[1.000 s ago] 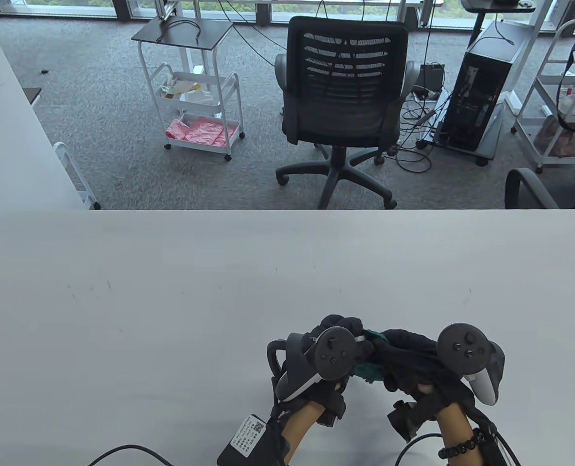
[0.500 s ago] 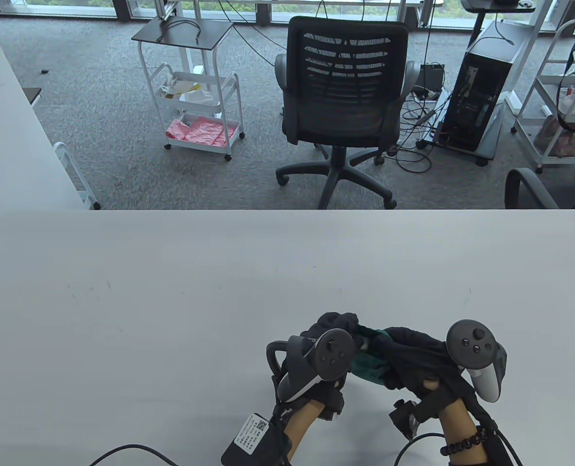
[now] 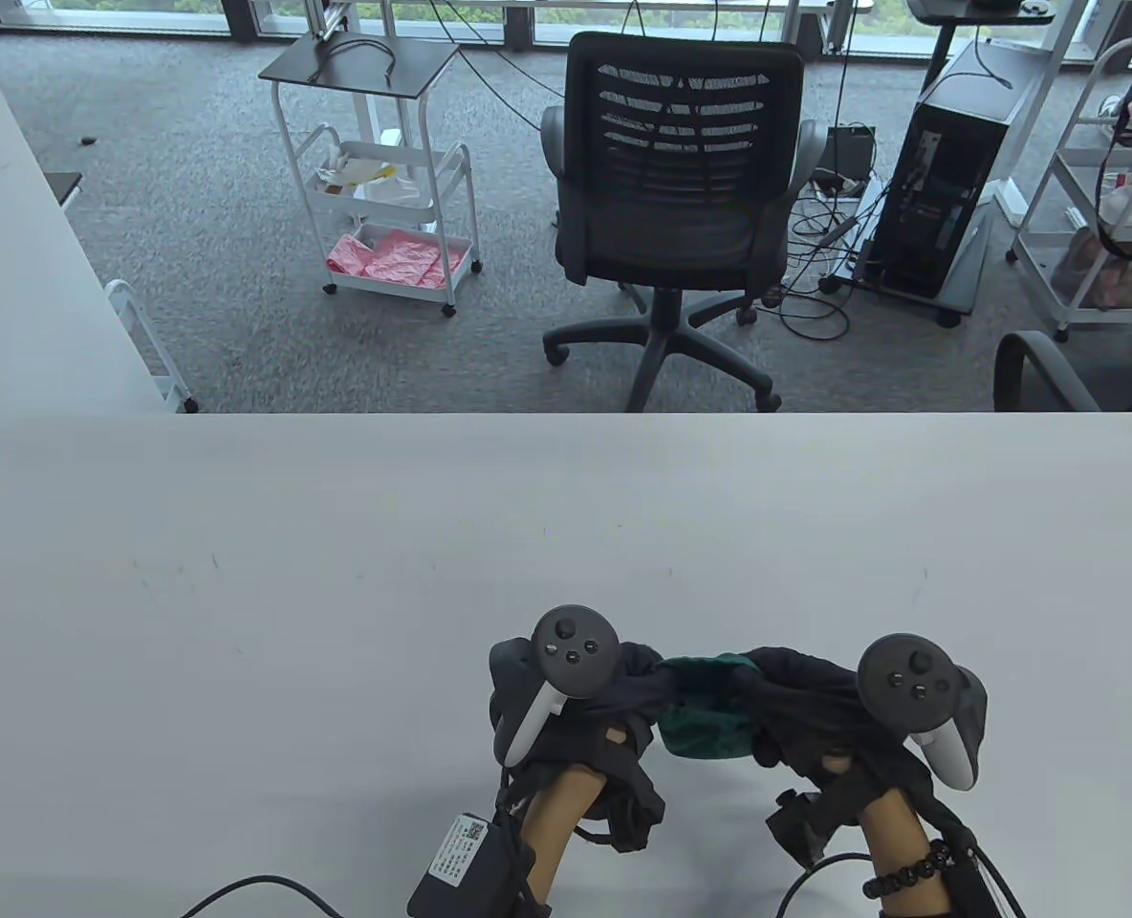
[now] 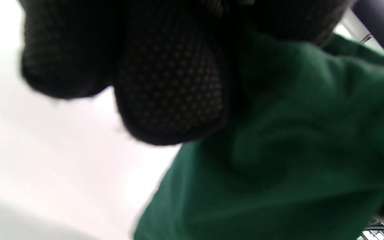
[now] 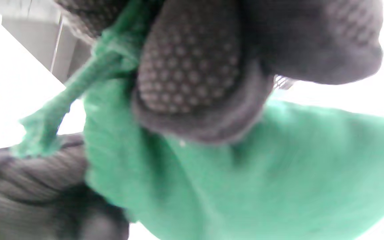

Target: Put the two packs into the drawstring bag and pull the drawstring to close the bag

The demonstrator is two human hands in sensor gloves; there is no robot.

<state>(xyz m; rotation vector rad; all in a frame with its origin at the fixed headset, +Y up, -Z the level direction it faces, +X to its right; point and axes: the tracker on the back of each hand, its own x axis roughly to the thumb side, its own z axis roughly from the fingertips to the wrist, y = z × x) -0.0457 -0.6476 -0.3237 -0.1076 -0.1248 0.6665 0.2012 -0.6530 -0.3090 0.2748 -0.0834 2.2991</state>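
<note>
A green drawstring bag (image 3: 705,712) sits near the table's front edge, between my two hands. My left hand (image 3: 635,690) grips its left end and my right hand (image 3: 784,696) grips its right end, so the fabric is bunched between them. The left wrist view has dotted glove fingertips (image 4: 172,83) pressed against the green cloth (image 4: 295,150). Seen from the right wrist, a fingertip (image 5: 192,66) presses on the bag (image 5: 278,173), and a green cord (image 5: 62,103) runs up between the fingers. No pack is in view.
The white table (image 3: 337,593) stretches wide to the left and behind the hands. A black cable (image 3: 260,889) and a labelled box (image 3: 470,861) lie at the front edge by my left forearm. An office chair (image 3: 681,191) stands beyond the far edge.
My left hand has shifted left and turned, its tracker now further left and higher. The bag is drawn out wider between the hands. My right hand has barely moved.
</note>
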